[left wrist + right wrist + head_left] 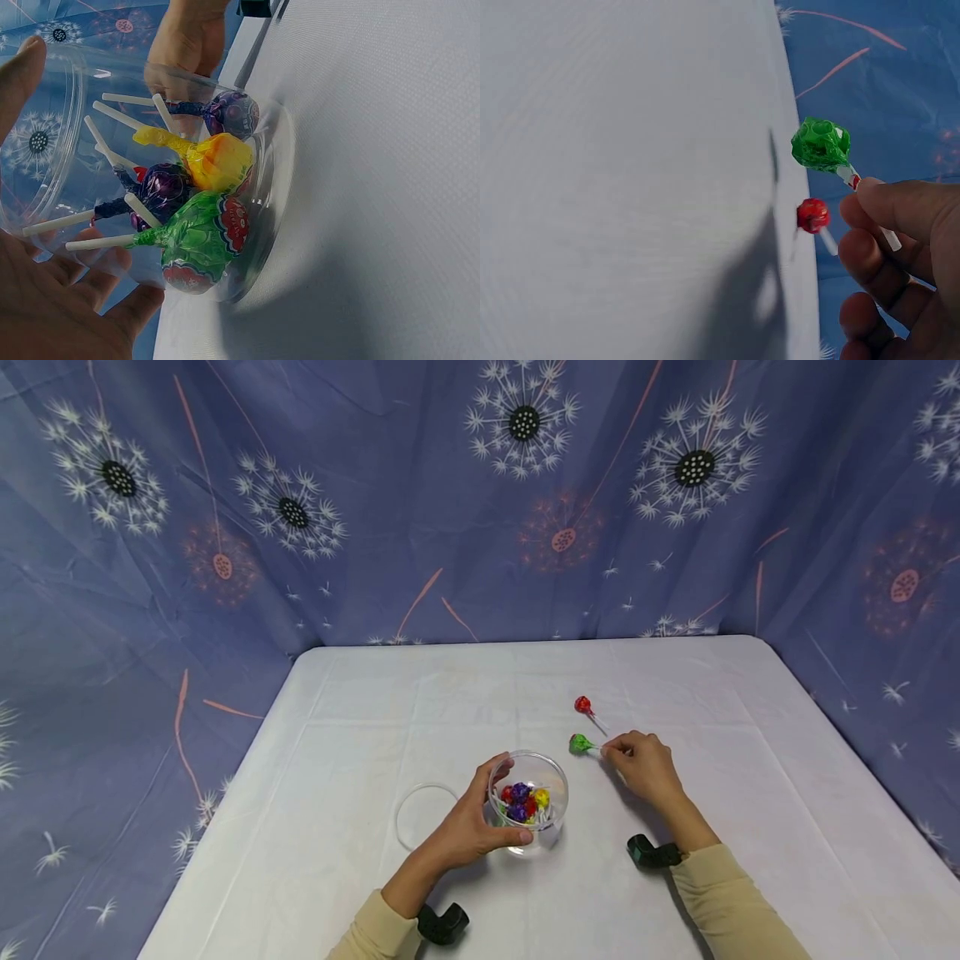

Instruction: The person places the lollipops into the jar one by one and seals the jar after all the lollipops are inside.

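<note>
My left hand [467, 831] grips a clear plastic jar [561, 783], thumb on the near side and fingers around the far left side. Inside the jar lie several wrapped lollipops; the left wrist view shows a yellow lollipop [219, 163], a green-wrapped lollipop [196, 240] and purple ones, sticks toward the mouth. To the right, my right hand [647, 767] pinches the white stick of another green lollipop [821, 145] between thumb and forefinger. That lollipop's head is above the table in the right wrist view. Beyond it, a red lollipop [583, 704] lies on the tablecloth.
A clear ring-shaped lid [401, 814] lies left of the jar, partly behind my left forearm. White cloth covers the table [360, 710]. A blue curtain [420, 510] with dandelion prints hangs along the table's back and sides.
</note>
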Demonstrator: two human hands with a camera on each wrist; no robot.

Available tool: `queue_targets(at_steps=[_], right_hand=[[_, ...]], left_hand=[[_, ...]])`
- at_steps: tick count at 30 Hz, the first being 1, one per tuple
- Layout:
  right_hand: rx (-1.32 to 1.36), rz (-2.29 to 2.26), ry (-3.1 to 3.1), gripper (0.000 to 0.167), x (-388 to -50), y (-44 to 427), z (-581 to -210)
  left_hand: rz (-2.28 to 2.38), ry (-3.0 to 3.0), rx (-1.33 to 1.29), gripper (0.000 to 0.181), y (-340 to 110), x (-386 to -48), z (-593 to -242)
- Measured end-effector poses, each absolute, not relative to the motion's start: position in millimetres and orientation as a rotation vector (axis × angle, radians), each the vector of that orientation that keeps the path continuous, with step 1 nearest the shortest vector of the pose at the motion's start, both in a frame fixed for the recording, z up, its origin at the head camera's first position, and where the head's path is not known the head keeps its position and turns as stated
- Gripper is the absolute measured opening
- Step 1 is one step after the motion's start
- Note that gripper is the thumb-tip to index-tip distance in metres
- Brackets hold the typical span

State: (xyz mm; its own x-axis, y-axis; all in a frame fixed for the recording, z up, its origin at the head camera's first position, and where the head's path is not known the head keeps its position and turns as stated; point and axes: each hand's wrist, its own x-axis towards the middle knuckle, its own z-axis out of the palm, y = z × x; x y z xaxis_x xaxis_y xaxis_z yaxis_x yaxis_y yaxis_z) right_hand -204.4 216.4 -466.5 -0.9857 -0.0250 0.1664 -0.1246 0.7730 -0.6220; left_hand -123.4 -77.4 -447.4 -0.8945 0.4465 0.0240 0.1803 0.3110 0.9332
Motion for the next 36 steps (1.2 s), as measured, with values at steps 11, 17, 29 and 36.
queue_targets(at_steps=[11,17,29,36], right_hand=[[0.162,1.034,-2.751,0.012,-195,207,-442],[0.23,1.048,-2.679,0.01,-188,201,-429],[0.286,1.134,-2.617,0.008,-172,186,-399],[0.345,1.169,-2.567,0.005,-163,178,-386]], left_hand=[[1.618,2.324,0.533,0.096,-77,-120,-435],[1.616,2.306,0.529,0.094,-76,-113,-413],[1.628,2.331,0.554,0.093,-77,-125,-449],[1.625,2.33,0.561,0.093,-78,-125,-450]])
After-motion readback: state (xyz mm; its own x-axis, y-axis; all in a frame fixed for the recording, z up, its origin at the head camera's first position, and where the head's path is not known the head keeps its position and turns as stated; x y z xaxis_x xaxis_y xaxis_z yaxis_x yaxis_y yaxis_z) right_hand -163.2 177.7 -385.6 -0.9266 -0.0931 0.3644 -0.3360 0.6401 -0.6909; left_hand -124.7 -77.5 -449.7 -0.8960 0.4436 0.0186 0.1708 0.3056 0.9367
